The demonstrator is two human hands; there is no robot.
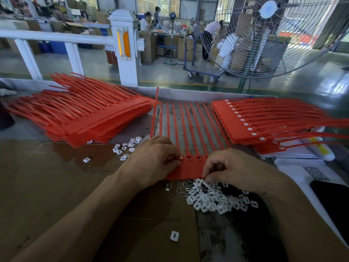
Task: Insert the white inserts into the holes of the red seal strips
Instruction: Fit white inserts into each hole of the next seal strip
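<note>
A red sheet of joined seal strips [190, 167] lies in front of me, its tails fanning away across the table. My left hand [154, 159] rests on the sheet's left end, thumb and fingertips pinching a white insert at a hole there. Two more holes to the right show dark and open. My right hand [230, 167] has curled fingers at the top of a pile of white inserts [211, 199] and pinches one of them at the sheet's near edge.
A stack of red strips [79, 114] lies at the left, another stack with white inserts fitted [251, 121] at the right. Loose inserts [124, 148] are scattered left, one alone [174, 236] near me. A black phone [332, 201] and a big fan [268, 35] are at the right.
</note>
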